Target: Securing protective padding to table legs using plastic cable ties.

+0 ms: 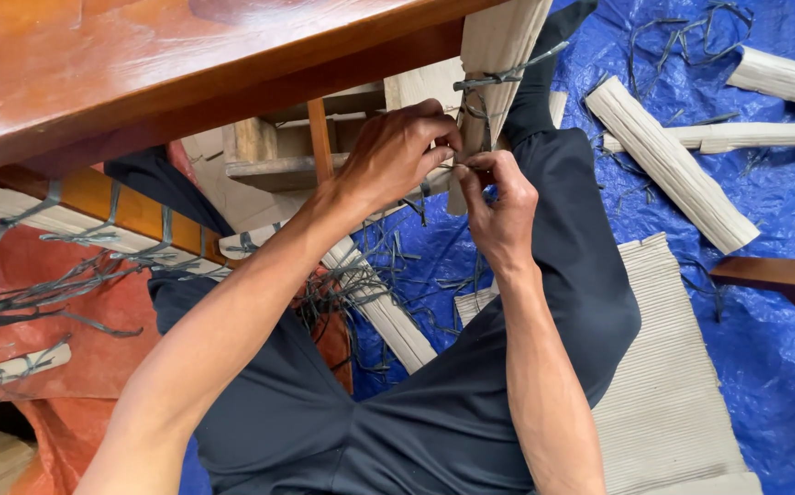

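Hands are meeting at the centre of a head-down view, both working on a dark strap (pixel 471 115) that is wrapping a cardboard-covered leg (pixel 498 64) of a wooden desk (pixel 141 64). The left hand (pixel 397 151) is reaching in from the lower left, its fingers curled and its fingertips pressed onto the strap. The right hand (pixel 498 206) is coming up from below, thumb and forefinger pinching a loose end of the same strap, just touching the left hand's fingertips. Both hands are closed on the strap, neither one spread.

The wrapped leg is lying directly ahead of the hands, its long axis running up and slightly to the right, away from the person toward the top of the view. The strap is crossing that axis, going round the leg. Both hands are equally close to it, with the left one a little higher.

Beneath the arms, the person's dark trousers (pixel 434 412) are filling the lower view. A blue tarpaulin (pixel 764 220) is covering the floor, scattered with cut strap pieces (pixel 397 266) and rolled cardboard sleeves (pixel 668 165). A flat corrugated sheet (pixel 673 394) is lying at lower right.
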